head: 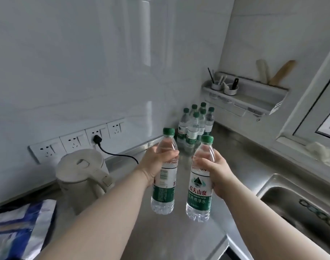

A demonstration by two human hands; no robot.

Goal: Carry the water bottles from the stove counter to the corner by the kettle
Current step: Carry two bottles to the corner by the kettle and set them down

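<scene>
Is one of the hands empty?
No, the left hand grips the left bottle and the right hand grips the right bottle.

Soft, cool daylight comes in from the window [327, 109] on the right. Even and fairly bright, no hard shadows. Glossy wall [66, 62] throws back pale vertical streaks. Steel worktop [179, 237] has a dull sheen, with faint reflections below the corner bottles [195, 122]. Centre is sharpest: print on the right bottle [199, 186] reads clean, and barcode lines on the left bottle [165, 175] resolve too. Edges smear: bag [20, 222] lower left and sink [291, 199] lower right are blurred. Wide-angle bend: socket strip [76, 141] slopes, window frame leans. Whole frame is slightly soft, with compression haze.
</scene>
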